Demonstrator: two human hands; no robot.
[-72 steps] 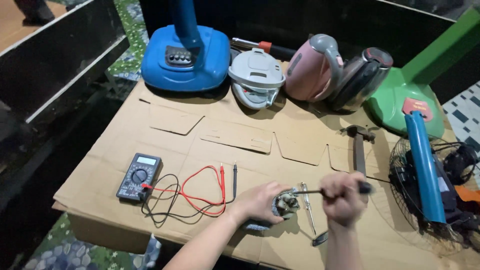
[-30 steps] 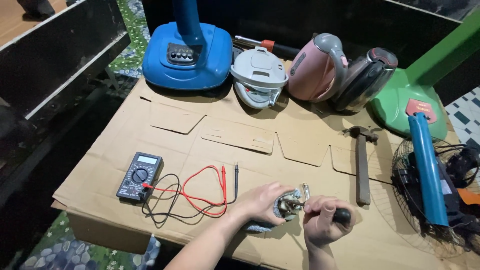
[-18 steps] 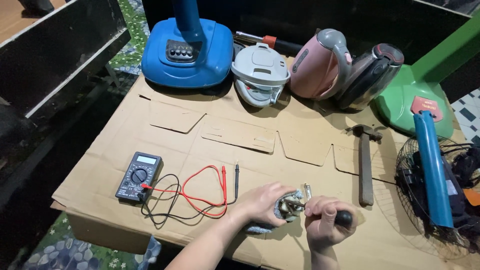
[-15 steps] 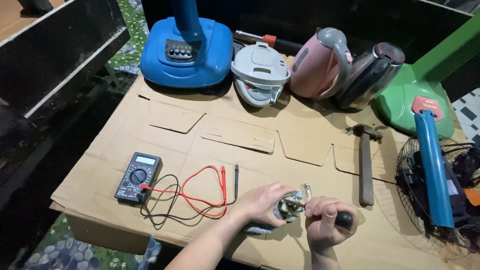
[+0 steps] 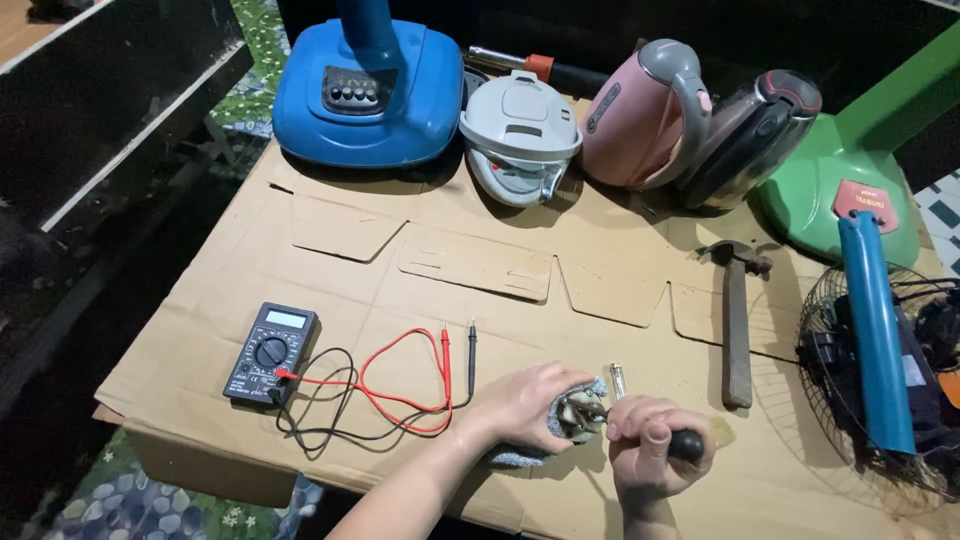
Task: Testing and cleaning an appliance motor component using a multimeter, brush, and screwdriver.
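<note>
Our left hand (image 5: 528, 402) holds tight a small metal part (image 5: 578, 415) wrapped in grey cloth (image 5: 520, 455). Our right hand (image 5: 655, 452) grips closed a black-handled screwdriver (image 5: 686, 445) touching it.

At the earliest picture the right hand (image 5: 655, 450) was stretched out to the right, holding the black-handled screwdriver (image 5: 685, 445) nearly level with its shaft reaching left to the small metal part (image 5: 578, 413). It has since drawn in close, just beside the left hand (image 5: 525, 400), fist curled over the handle right at the part. The view has shifted slightly.
</note>
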